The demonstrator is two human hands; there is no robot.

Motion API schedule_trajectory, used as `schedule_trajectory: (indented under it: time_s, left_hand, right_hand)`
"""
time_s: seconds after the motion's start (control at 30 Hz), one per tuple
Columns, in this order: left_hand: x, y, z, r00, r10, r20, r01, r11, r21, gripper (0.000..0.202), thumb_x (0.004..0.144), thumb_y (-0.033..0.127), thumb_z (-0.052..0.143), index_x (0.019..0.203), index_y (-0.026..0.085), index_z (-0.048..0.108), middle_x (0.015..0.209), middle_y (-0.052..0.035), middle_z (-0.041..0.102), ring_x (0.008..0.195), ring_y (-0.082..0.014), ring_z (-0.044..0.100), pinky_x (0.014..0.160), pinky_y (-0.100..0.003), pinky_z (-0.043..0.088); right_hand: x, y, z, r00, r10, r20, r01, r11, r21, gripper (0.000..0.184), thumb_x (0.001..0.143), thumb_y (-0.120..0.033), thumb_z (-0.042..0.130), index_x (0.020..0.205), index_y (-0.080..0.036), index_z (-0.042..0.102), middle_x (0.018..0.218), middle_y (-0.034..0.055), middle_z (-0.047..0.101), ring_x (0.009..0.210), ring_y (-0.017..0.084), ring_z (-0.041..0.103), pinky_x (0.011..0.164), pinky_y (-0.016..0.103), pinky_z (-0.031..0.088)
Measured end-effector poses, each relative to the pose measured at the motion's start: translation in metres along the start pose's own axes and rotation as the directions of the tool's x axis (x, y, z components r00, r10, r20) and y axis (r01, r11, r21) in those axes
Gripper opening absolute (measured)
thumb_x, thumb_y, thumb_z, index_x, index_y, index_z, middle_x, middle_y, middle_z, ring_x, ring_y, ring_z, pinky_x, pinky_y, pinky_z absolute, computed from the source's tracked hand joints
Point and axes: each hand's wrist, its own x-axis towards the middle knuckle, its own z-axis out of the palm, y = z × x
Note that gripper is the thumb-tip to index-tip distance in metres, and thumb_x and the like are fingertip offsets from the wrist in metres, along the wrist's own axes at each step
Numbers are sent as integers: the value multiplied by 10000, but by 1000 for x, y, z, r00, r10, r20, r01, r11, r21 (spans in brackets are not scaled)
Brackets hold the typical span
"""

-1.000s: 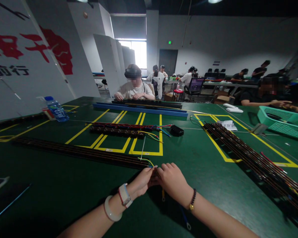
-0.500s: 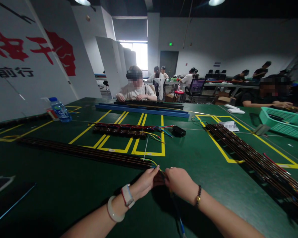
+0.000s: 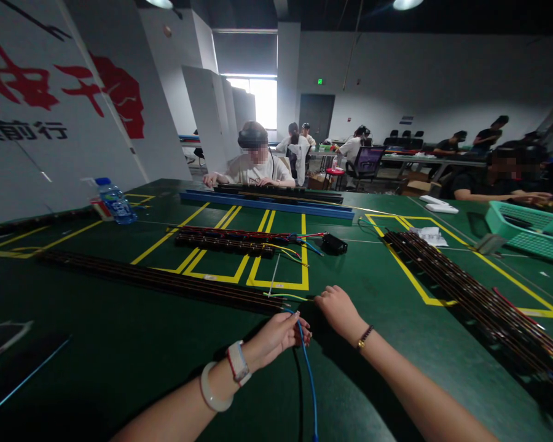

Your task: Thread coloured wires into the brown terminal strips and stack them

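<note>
My left hand (image 3: 279,336) is pinched on a blue wire (image 3: 309,377) that runs back toward me, with a dark cable beside it. Just ahead and to the right, my right hand (image 3: 338,308) has its fingers closed on a thin yellow-green wire (image 3: 291,296). That wire comes out of the right end of a long dark strip (image 3: 166,281) lying across the green table (image 3: 120,350). The strip's end sits directly in front of both hands.
A shorter strip bundle with coloured wires (image 3: 233,240) and a black block (image 3: 334,244) lie inside yellow floor-tape boxes. More long strips (image 3: 470,291) run along the right. A water bottle (image 3: 115,201) stands far left, a teal basket (image 3: 528,224) far right. A person sits opposite; others work behind.
The hands were pressed together at the strip's end. Now they are apart: my right hand has moved forward with the yellow-green wire, and my left hand has drawn the blue wire toward me.
</note>
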Motion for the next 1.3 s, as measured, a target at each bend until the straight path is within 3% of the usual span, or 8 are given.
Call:
schedule_trajectory:
  time_s: [0.17,0.3,0.43,0.57,0.7,0.87,1.13,1.3]
  left_hand:
    - [-3,1,1,1000,2,5,-2,1000,10,273,843,327,585,894,61,561,832,-117,631,763,-160,627,766,-312,482]
    - [-5,2,3,1000,6,22,-7,999,42,327,828,380,597,902,66,544,854,-129,644,780,-171,640,787,-326,482]
    - [-9,7,4,996,-75,49,63,976,206,431,801,492,589,945,97,496,961,-181,658,871,-218,661,812,-355,482]
    - [-10,13,2,984,-173,52,132,885,447,493,783,585,544,932,122,462,849,-154,677,757,-208,671,653,-306,492]
    - [-8,20,-3,979,-203,-9,152,700,698,511,811,641,423,795,133,476,636,-88,636,548,-169,623,444,-214,386]
    - [-10,27,-7,988,-131,-83,134,453,881,480,834,607,394,691,156,473,455,-28,530,389,-154,529,394,-232,372]
    - [-11,33,-3,990,-115,-85,126,427,896,508,845,579,347,670,139,532,574,-63,599,456,-146,564,412,-221,384]
    - [-5,32,-11,991,43,-127,96,431,897,573,841,619,316,659,131,555,560,-53,586,383,-103,478,401,-208,354]
  right_hand:
    - [-12,-4,-3,998,-16,-66,16,1000,-4,213,895,-160,475,995,-187,662,914,89,630,855,193,553,732,305,369]
    - [-24,-3,-10,981,46,-186,-7,979,205,269,934,-236,438,1140,-217,611,966,68,624,883,159,559,788,282,387]
    - [-30,5,6,951,161,-265,-29,897,440,280,939,-228,401,1115,-201,617,988,60,624,907,154,557,822,287,410]
    - [-29,14,30,946,265,-189,-67,727,683,276,915,-240,416,1073,-185,636,985,53,633,922,155,564,842,286,434]
    - [-26,18,38,936,332,-112,-119,600,791,284,891,-267,435,1059,-184,649,1030,54,638,962,163,568,873,296,433]
    - [-26,18,37,952,268,-145,-59,630,775,289,895,-245,413,1037,-178,655,993,51,643,955,168,559,886,312,420]
    - [-29,5,27,927,317,-202,-53,642,764,283,922,-252,391,1053,-178,631,996,65,624,956,165,551,886,318,426]
    - [-34,-26,13,953,163,-257,46,757,652,427,864,-346,519,1261,-187,498,1195,95,538,1121,197,465,990,373,360]
